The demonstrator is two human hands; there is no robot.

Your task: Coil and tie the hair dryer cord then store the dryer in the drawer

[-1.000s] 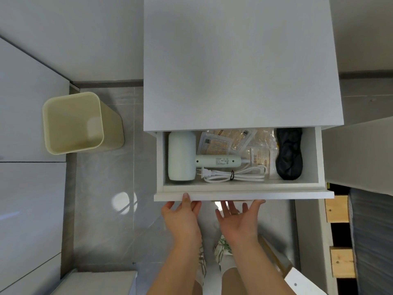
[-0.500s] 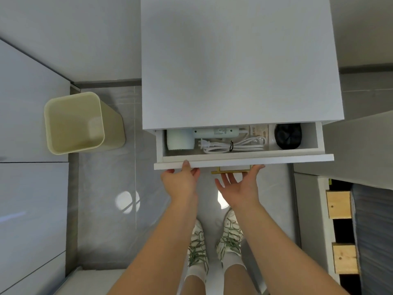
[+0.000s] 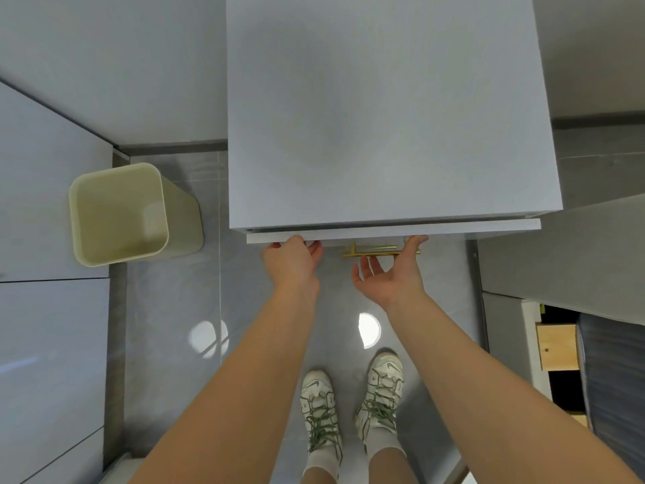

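- Drawer (image 3: 394,233) has slid almost shut since a second ago; the hair dryer inside is now hidden.
- Left hand (image 3: 291,262) presses its front, fingers straight.
- Right hand (image 3: 392,275) lies open, palm up, thumb touching the front beside the gold handle (image 3: 375,252).

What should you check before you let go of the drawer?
1. Drawer fully shut: cannot tell; its front shows just past the cabinet top.
2. Fingers outside the gap: ok; left hand and right hand touch the front from outside.
3. Dryer and cord inside: cannot tell; hidden.
4. Gold handle unsnagged: ok.
5. Shoes back from the drawer: ok.
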